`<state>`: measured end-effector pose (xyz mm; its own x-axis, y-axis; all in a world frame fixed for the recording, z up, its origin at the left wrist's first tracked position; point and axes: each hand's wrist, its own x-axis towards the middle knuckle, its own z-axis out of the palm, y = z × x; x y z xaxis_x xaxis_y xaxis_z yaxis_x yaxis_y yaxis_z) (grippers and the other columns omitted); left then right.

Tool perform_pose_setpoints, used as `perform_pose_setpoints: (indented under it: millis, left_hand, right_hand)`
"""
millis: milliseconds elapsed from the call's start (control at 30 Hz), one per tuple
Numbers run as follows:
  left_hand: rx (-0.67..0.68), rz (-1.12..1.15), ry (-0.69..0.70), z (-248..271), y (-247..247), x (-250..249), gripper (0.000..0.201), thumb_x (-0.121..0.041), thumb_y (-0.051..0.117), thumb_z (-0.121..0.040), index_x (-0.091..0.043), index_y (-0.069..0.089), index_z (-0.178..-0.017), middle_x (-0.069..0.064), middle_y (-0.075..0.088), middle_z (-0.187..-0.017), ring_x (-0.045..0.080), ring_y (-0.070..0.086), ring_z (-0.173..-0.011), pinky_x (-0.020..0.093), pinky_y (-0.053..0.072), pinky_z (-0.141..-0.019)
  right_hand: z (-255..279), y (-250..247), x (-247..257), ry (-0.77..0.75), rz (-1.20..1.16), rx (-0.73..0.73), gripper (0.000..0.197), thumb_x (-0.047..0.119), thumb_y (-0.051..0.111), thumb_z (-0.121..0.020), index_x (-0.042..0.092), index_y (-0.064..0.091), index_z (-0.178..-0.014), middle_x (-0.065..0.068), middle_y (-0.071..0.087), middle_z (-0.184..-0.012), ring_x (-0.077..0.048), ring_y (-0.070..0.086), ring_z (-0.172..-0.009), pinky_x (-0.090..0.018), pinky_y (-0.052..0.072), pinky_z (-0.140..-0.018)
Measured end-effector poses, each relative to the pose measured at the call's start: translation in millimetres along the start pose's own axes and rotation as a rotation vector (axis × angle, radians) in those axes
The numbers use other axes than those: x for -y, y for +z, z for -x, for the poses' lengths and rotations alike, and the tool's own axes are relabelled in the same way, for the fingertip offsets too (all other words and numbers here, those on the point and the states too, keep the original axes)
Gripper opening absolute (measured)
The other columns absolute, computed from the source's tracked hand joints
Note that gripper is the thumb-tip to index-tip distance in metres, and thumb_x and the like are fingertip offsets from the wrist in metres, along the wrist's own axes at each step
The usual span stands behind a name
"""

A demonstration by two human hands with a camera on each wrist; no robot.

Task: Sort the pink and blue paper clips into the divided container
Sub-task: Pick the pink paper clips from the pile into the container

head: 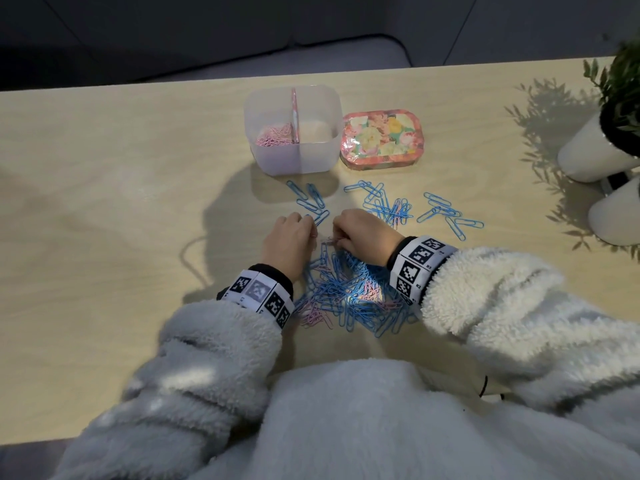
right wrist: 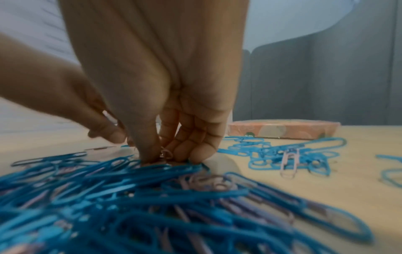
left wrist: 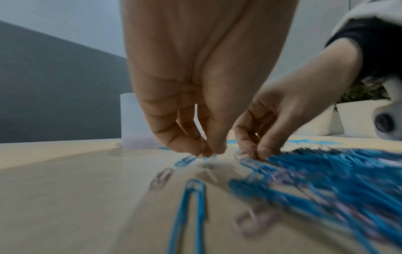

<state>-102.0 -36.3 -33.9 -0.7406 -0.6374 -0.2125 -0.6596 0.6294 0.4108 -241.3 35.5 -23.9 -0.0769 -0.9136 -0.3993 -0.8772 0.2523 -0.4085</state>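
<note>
A translucent divided container (head: 322, 157) stands at the back of the table, with pink clips (head: 275, 135) in its left compartment. A big mixed pile of blue and pink paper clips (head: 349, 292) lies between my wrists. At its far edge, my left hand (head: 306, 225) pinches a small pink clip (left wrist: 201, 152) at its fingertips just above the table. Right beside it, my right hand (head: 341, 237) has its curled fingers down on the pile's edge and pinches another pink clip (right wrist: 167, 153). More blue clips (head: 388, 204) are scattered toward the container.
A floral tin (head: 381, 138) sits right of the container. Two white pots (head: 595, 150) with a plant stand at the right edge. Loose blue clips (head: 446, 211) lie to the right, and a single blue clip (left wrist: 191, 209) lies near my left wrist.
</note>
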Motion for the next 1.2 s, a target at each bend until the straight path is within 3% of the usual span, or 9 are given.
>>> perform_pose_setpoints:
  millis: [200, 300, 467, 567, 733, 833, 1000, 1100, 1200]
  left_hand:
    - [-0.379, 0.066, 0.027, -34, -74, 0, 0.015, -0.010, 0.049, -0.090, -0.006, 0.062, -0.096, 0.015, 0.065, -0.097, 0.032, 0.057, -0.092, 0.037, 0.040, -0.074]
    - [-0.461, 0.059, 0.007, -71, -101, 7, 0.016, -0.011, 0.051, -0.086, -0.010, 0.064, -0.095, 0.012, 0.068, -0.098, 0.030, 0.059, -0.092, 0.036, 0.043, -0.081]
    - [-0.278, -0.021, -0.110, -105, -107, 19, 0.024, -0.014, 0.051, -0.089, -0.008, 0.063, -0.109, 0.019, 0.065, -0.113, 0.037, 0.055, -0.107, 0.040, 0.043, -0.089]
    - [-0.375, 0.003, -0.055, -92, -103, 24, 0.025, -0.014, 0.047, -0.091, -0.009, 0.063, -0.110, 0.014, 0.063, -0.116, 0.033, 0.052, -0.111, 0.038, 0.038, -0.094]
    - [-0.425, 0.060, -0.020, -37, -81, 40, 0.018, -0.017, 0.050, -0.089, -0.013, 0.065, -0.096, 0.012, 0.062, -0.101, 0.033, 0.052, -0.100, 0.039, 0.039, -0.083]
    - [-0.273, 0.044, -0.030, -3, -55, 46, 0.017, -0.015, 0.051, -0.088, -0.014, 0.066, -0.098, 0.010, 0.062, -0.103, 0.031, 0.049, -0.102, 0.035, 0.037, -0.086]
    - [-0.095, 0.086, -0.074, 19, -25, 39, 0.017, -0.020, 0.054, -0.088, -0.016, 0.065, -0.100, 0.007, 0.062, -0.102, 0.027, 0.048, -0.100, 0.037, 0.041, -0.083]
    - [-0.142, 0.115, -0.183, 20, -19, 35, 0.019, -0.023, 0.054, -0.087, -0.012, 0.062, -0.101, 0.008, 0.060, -0.099, 0.028, 0.052, -0.097, 0.038, 0.043, -0.080]
    - [-0.160, 0.104, -0.250, 17, -15, 33, 0.021, -0.024, 0.055, -0.087, -0.009, 0.060, -0.100, 0.012, 0.057, -0.101, 0.030, 0.051, -0.098, 0.039, 0.043, -0.080]
  right_hand:
    - [-1, 2, 3, 0.042, -0.007, -0.031, 0.009, 0.018, 0.059, -0.085, 0.009, 0.058, -0.082, -0.014, 0.065, -0.092, -0.031, 0.059, -0.085, -0.030, 0.040, -0.068]
    - [-2, -2, 1, 0.065, -0.065, -0.020, 0.007, 0.015, 0.062, -0.081, 0.010, 0.059, -0.077, -0.012, 0.066, -0.085, -0.027, 0.057, -0.075, -0.032, 0.044, -0.069]
    - [-8, -33, 3, 0.049, -0.178, -0.132, 0.003, 0.007, 0.062, -0.073, 0.006, 0.064, -0.073, -0.008, 0.064, -0.076, -0.019, 0.053, -0.070, -0.025, 0.040, -0.063]
    - [-28, -72, 13, -0.007, -0.264, -0.307, 0.005, 0.003, 0.061, -0.073, 0.002, 0.066, -0.074, -0.012, 0.067, -0.076, -0.021, 0.058, -0.070, -0.028, 0.047, -0.064]
    - [-82, -105, 37, -0.087, -0.295, -0.495, 0.005, 0.007, 0.059, -0.070, 0.006, 0.064, -0.069, -0.004, 0.062, -0.073, -0.016, 0.052, -0.072, -0.032, 0.047, -0.070]
    - [-107, -106, 52, -0.059, -0.298, -0.474, 0.009, 0.006, 0.057, -0.074, 0.007, 0.066, -0.077, -0.002, 0.057, -0.078, -0.016, 0.050, -0.078, -0.030, 0.045, -0.077]
    - [-110, -99, 56, -0.065, -0.252, -0.409, 0.024, 0.010, 0.049, -0.087, 0.009, 0.067, -0.103, -0.008, 0.063, -0.115, -0.022, 0.057, -0.104, -0.023, 0.041, -0.089]
    - [-80, -94, 42, -0.090, -0.367, -0.515, 0.026, 0.003, 0.047, -0.085, 0.007, 0.070, -0.096, -0.008, 0.070, -0.103, -0.013, 0.058, -0.087, -0.022, 0.046, -0.085]
    - [-41, -69, 15, -0.028, -0.344, -0.384, 0.021, 0.002, 0.052, -0.081, 0.005, 0.071, -0.089, -0.009, 0.072, -0.092, -0.014, 0.059, -0.078, -0.019, 0.041, -0.073]
